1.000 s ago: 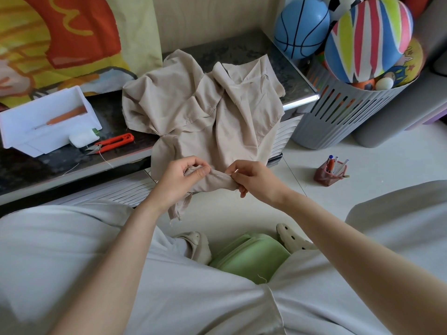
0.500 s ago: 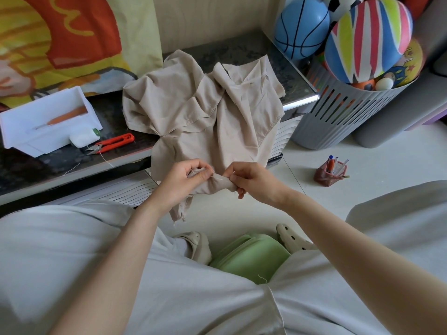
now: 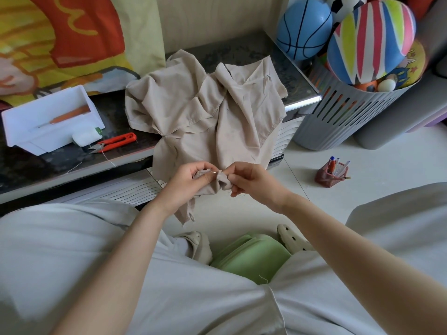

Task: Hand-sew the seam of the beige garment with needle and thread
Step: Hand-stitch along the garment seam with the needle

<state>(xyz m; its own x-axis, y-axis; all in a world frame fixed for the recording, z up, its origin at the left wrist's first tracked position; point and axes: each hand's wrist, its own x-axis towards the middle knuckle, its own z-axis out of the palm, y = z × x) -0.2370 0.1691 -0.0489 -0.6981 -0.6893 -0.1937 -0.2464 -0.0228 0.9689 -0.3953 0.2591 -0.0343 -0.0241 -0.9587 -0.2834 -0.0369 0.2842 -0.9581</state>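
The beige garment [image 3: 208, 110] lies crumpled on the dark low table [image 3: 251, 52] and hangs over its front edge. My left hand [image 3: 186, 182] grips a bunched fold of its lower edge. My right hand [image 3: 251, 180] pinches the same fold from the right, fingers curled round the cloth. A thin needle [image 3: 214, 172] shows as a short glint between the two hands, lying across the fold. The thread is too fine to trace.
Orange thread snips [image 3: 116, 142] and a white spool [image 3: 84, 137] lie by a white tray [image 3: 19, 126] on the table's left. A grey basket [image 3: 348, 117] of balls stands at the right. A red pen holder [image 3: 331, 174] sits on the floor; a green stool [image 3: 251, 257] between my knees.
My hands have drawn closer together and bunched the fold tighter. The needle's glint now shows between them.
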